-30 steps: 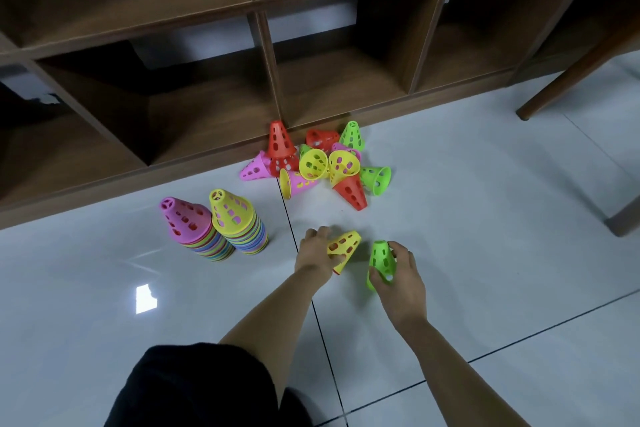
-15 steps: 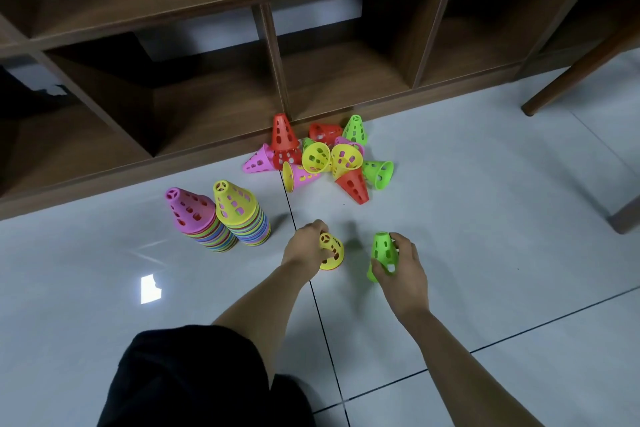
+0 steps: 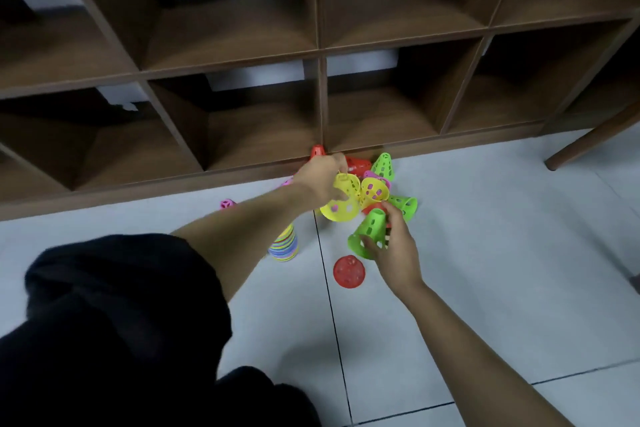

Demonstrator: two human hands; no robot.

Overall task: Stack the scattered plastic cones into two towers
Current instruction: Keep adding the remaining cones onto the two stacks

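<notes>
Head view, looking down at the tiled floor (image 3: 485,270) in front of a wooden shelf unit (image 3: 318,48).

Left hand (image 3: 320,177): reaches forward over the loose heap (image 3: 375,184). Its fingers are curled round the narrow end of a yellow cone (image 3: 341,201), which is held tilted with the wide rim down and toward the camera.

Right hand (image 3: 394,253): grips a green cone (image 3: 369,234) near its wide rim, thumb on the near side. The cone is clear of the floor, narrow end up and leaning away.

Loose heap: red, green, yellow and pink cones lie jumbled against the foot of the shelf unit. One green cone (image 3: 383,166) stands upright at the back.

A single red cone (image 3: 349,271) sits on the floor just below the right hand, apart from the heap.

Towers: a striped tower (image 3: 284,246) stands left of the floor seam, its upper part hidden by the left forearm. A pink cone top (image 3: 227,204) shows beyond the forearm; what is under it cannot be seen.

A dark garment (image 3: 121,305) fills the lower left. A wooden leg (image 3: 588,144) slants in at the right.
</notes>
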